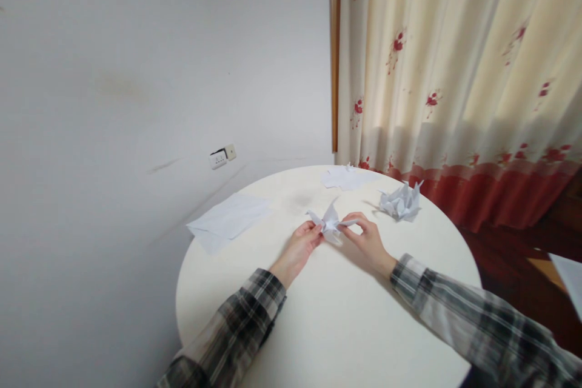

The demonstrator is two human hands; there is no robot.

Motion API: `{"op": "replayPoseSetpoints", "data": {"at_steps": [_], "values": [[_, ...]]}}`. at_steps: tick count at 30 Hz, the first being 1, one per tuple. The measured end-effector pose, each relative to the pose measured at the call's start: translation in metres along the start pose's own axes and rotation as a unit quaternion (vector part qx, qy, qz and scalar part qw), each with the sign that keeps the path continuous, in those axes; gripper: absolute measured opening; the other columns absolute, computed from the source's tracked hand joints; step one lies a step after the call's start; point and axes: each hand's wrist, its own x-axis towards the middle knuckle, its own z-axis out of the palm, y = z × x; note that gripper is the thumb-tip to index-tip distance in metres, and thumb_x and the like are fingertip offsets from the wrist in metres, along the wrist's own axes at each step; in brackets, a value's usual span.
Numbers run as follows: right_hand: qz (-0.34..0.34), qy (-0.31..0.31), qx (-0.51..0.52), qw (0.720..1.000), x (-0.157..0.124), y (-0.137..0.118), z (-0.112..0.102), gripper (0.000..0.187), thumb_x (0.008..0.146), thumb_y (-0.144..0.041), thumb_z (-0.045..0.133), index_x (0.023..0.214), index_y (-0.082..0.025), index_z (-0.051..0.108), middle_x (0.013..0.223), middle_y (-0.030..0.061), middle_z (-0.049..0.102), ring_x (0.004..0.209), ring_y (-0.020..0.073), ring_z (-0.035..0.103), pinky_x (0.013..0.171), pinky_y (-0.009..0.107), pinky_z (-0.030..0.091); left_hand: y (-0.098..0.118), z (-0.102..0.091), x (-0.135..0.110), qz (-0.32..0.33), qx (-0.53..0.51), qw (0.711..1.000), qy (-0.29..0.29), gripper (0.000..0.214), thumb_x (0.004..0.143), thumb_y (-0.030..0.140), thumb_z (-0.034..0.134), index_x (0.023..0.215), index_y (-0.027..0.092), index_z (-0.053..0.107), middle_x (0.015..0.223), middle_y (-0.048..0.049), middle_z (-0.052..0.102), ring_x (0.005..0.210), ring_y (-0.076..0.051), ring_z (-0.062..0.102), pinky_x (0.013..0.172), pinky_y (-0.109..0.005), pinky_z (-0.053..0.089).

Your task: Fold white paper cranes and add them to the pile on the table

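Note:
A white folded paper crane (331, 218) is held just above the round table, its wings spread and its pointed ends sticking out. My left hand (305, 242) is closed on its near left side, thumb on top. With thumb and fingertips, my right hand (364, 235) pinches the part that points right. Farther right on the table sits a cluster of folded white paper cranes (401, 201), apart from my hands. The undersides of my fingers are hidden.
The round white table (327, 315) stands against a pale wall (136, 73). White paper sheets (231, 218) lie at its left edge, and more paper (343, 177) at the back. A wall socket (218, 160) and a flowered curtain (431, 60) are beyond.

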Motion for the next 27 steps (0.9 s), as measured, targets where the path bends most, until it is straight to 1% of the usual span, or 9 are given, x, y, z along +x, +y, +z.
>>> {"op": "replayPoseSetpoints", "data": {"at_steps": [4, 11, 13, 15, 17, 20, 23, 25, 27], "values": [[0.024, -0.011, 0.021, 0.999, 0.000, 0.005, 0.001, 0.010, 0.071, -0.031, 0.059, 0.071, -0.021, 0.060, 0.076, 0.0035, 0.060, 0.077, 0.0161, 0.054, 0.073, 0.031, 0.042, 0.000, -0.001, 0.002, 0.007, -0.005, 1.000, 0.001, 0.021, 0.060, 0.019, 0.069, 0.074, 0.012, 0.056, 0.078, -0.0036, 0.061, 0.073, -0.012, 0.057, 0.078, -0.026, 0.043], [0.144, -0.041, 0.122, 0.981, 0.003, 0.011, 0.006, 0.017, 0.068, -0.035, 0.060, 0.072, -0.018, 0.063, 0.076, 0.0040, 0.064, 0.074, 0.0159, 0.057, 0.072, 0.029, 0.043, -0.002, -0.002, 0.002, 0.022, -0.023, 0.999, 0.004, 0.015, 0.064, 0.016, 0.066, 0.076, 0.011, 0.059, 0.081, -0.0038, 0.061, 0.076, -0.011, 0.057, 0.079, -0.024, 0.042], [0.168, -0.045, 0.147, 0.974, 0.003, 0.010, 0.007, 0.017, 0.068, -0.034, 0.060, 0.072, -0.018, 0.063, 0.076, 0.0040, 0.064, 0.073, 0.0158, 0.057, 0.070, 0.028, 0.043, -0.003, -0.004, 0.002, 0.018, -0.023, 1.000, 0.003, 0.016, 0.064, 0.016, 0.066, 0.077, 0.012, 0.059, 0.082, -0.0038, 0.061, 0.076, -0.011, 0.057, 0.078, -0.022, 0.042], [0.182, -0.046, 0.141, 0.972, 0.002, 0.009, 0.007, 0.017, 0.068, -0.033, 0.059, 0.073, -0.017, 0.063, 0.076, 0.0042, 0.064, 0.073, 0.0160, 0.058, 0.071, 0.028, 0.043, -0.004, -0.008, 0.002, 0.008, -0.005, 1.000, 0.004, 0.015, 0.064, 0.017, 0.066, 0.077, 0.012, 0.059, 0.082, -0.0038, 0.061, 0.075, -0.010, 0.057, 0.076, -0.022, 0.043], [0.183, -0.054, 0.099, 0.977, 0.000, 0.012, 0.006, 0.017, 0.067, -0.032, 0.059, 0.073, -0.016, 0.063, 0.076, 0.0046, 0.065, 0.074, 0.0166, 0.057, 0.072, 0.028, 0.043, -0.006, -0.012, 0.004, -0.002, 0.043, 0.999, 0.007, 0.015, 0.064, 0.021, 0.066, 0.073, 0.012, 0.059, 0.077, -0.0034, 0.061, 0.071, -0.010, 0.057, 0.074, -0.023, 0.043], [0.176, -0.085, 0.007, 0.981, -0.002, 0.021, 0.004, 0.016, 0.065, -0.027, 0.059, 0.073, -0.014, 0.063, 0.075, 0.0049, 0.063, 0.070, 0.0169, 0.057, 0.067, 0.028, 0.043, -0.008, -0.019, 0.008, 0.002, 0.174, 0.985, 0.012, 0.018, 0.063, 0.028, 0.066, 0.070, 0.013, 0.059, 0.069, -0.0025, 0.061, 0.065, -0.012, 0.057, 0.069, -0.026, 0.044], [0.141, -0.127, -0.041, 0.981, -0.002, 0.030, 0.003, 0.014, 0.063, -0.025, 0.059, 0.070, -0.013, 0.062, 0.076, 0.0053, 0.062, 0.070, 0.0162, 0.057, 0.065, 0.026, 0.043, -0.010, -0.025, 0.014, 0.055, 0.314, 0.948, 0.016, 0.016, 0.057, 0.026, 0.067, 0.059, 0.012, 0.059, 0.060, -0.0010, 0.059, 0.060, -0.013, 0.055, 0.065, -0.025, 0.042], [0.125, -0.133, -0.063, 0.981, -0.002, 0.034, 0.002, 0.015, 0.063, -0.027, 0.059, 0.069, -0.013, 0.062, 0.074, 0.0052, 0.062, 0.070, 0.0162, 0.057, 0.066, 0.026, 0.042, -0.010, -0.029, 0.018, 0.106, 0.368, 0.924, 0.018, 0.013, 0.057, 0.024, 0.066, 0.058, 0.013, 0.060, 0.067, -0.0015, 0.060, 0.064, -0.014, 0.055, 0.065, -0.024, 0.041], [0.123, -0.128, -0.077, 0.981, -0.003, 0.037, 0.001, 0.017, 0.063, -0.029, 0.060, 0.068, -0.013, 0.061, 0.073, 0.0050, 0.062, 0.069, 0.0164, 0.057, 0.065, 0.026, 0.042, -0.009, -0.033, 0.019, 0.128, 0.412, 0.902, 0.009, 0.012, 0.058, 0.024, 0.064, 0.055, 0.014, 0.059, 0.069, -0.0020, 0.059, 0.066, -0.014, 0.054, 0.064, -0.024, 0.041]]}}
